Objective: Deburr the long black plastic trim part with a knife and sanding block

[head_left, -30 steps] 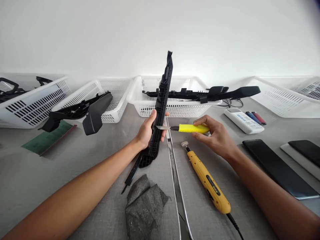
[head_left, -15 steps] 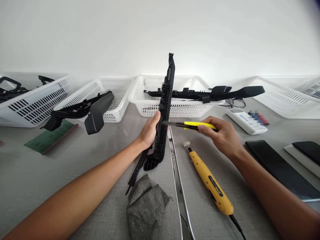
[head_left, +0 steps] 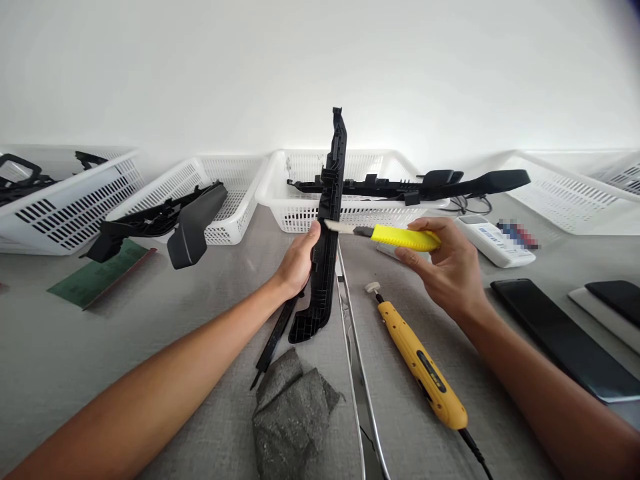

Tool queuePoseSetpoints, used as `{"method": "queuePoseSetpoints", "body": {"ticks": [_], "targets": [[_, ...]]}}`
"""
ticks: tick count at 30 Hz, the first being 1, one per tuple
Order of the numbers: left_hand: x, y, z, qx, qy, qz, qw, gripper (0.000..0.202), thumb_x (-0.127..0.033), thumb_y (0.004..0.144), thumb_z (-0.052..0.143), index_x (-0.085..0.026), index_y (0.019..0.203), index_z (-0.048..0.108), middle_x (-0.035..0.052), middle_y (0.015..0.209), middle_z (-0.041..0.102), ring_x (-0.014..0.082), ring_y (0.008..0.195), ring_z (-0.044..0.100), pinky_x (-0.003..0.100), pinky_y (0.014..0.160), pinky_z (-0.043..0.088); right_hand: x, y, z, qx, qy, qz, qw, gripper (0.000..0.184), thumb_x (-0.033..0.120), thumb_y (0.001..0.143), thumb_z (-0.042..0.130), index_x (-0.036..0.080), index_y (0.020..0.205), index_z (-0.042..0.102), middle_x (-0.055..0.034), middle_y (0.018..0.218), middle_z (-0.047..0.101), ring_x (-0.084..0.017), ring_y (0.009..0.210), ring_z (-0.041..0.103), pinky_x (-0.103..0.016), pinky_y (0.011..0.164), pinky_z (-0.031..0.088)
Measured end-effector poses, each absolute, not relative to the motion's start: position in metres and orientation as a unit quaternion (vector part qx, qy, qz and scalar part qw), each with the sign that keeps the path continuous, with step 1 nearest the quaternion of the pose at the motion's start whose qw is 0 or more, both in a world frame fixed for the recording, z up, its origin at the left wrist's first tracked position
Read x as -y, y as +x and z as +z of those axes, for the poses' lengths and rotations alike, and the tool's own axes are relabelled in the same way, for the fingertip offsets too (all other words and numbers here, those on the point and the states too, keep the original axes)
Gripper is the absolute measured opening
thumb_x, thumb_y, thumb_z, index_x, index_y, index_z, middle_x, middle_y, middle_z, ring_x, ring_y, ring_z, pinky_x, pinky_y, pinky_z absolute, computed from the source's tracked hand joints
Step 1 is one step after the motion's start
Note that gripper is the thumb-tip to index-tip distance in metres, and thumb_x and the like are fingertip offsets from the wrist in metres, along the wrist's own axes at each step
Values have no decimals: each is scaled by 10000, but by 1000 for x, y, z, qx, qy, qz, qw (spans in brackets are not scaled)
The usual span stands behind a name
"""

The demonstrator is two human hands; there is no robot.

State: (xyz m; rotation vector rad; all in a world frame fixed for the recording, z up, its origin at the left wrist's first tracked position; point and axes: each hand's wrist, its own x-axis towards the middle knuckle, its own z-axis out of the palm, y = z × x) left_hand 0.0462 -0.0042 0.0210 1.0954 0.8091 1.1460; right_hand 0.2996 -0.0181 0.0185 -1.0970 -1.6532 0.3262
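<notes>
My left hand (head_left: 299, 261) grips a long black plastic trim part (head_left: 326, 267) near its middle and holds it upright, its ribbed side toward me. In my right hand (head_left: 450, 267) is a yellow utility knife (head_left: 405, 237), its blade extended and pointing left. The blade tip overlaps the trim part just by my left thumb; whether it touches the plastic I cannot tell. Below my left hand lies a thin black strip (head_left: 273, 343), beside a crumpled dark grey cloth (head_left: 295, 413).
A yellow corded rotary tool (head_left: 420, 363) lies below my right hand. White baskets (head_left: 330, 221) line the wall, some with black parts. A metal strip (head_left: 357, 373) runs toward me. A black phone (head_left: 560, 337), white device (head_left: 495, 241) and green sheet (head_left: 103, 273) also lie around.
The knife has risen slightly and turned, so its yellow side and the flat of the blade show more. The trim part has tipped a little to the left at its top.
</notes>
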Motion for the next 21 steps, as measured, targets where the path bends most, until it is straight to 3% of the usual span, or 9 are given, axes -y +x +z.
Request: {"method": "queuePoseSetpoints", "body": {"ticks": [5, 9, 15, 21], "targets": [[4, 45, 19, -358, 485, 488, 631, 690, -821, 918, 546, -181, 668, 612, 17, 557, 576, 109, 448, 479, 249, 454, 437, 18, 302, 22, 691, -478, 143, 523, 262, 425, 891, 796, 289, 1108, 739, -67, 1121, 702, -299, 1036, 662, -462, 901, 525], [2, 45, 16, -358, 472, 505, 628, 687, -833, 907, 548, -181, 708, 639, 23, 572, 596, 122, 471, 522, 245, 447, 438, 20, 301, 23, 718, -458, 218, 477, 203, 410, 885, 790, 287, 1047, 786, -51, 1025, 729, -282, 971, 676, -440, 889, 523], [1, 46, 15, -367, 471, 507, 622, 715, -856, 892, 539, -175, 701, 643, 25, 554, 592, 122, 471, 523, 242, 451, 448, 18, 302, 22, 674, -492, 205, 511, 262, 444, 860, 797, 277, 1061, 781, -57, 1066, 737, -276, 971, 669, -422, 863, 514], [1, 46, 16, -367, 445, 511, 637, 701, -855, 885, 553, -181, 700, 618, 11, 569, 575, 114, 460, 502, 242, 435, 419, 16, 308, 22, 685, -502, 275, 450, 257, 414, 836, 777, 254, 1038, 791, -45, 996, 774, -263, 906, 682, -389, 798, 510]]}}
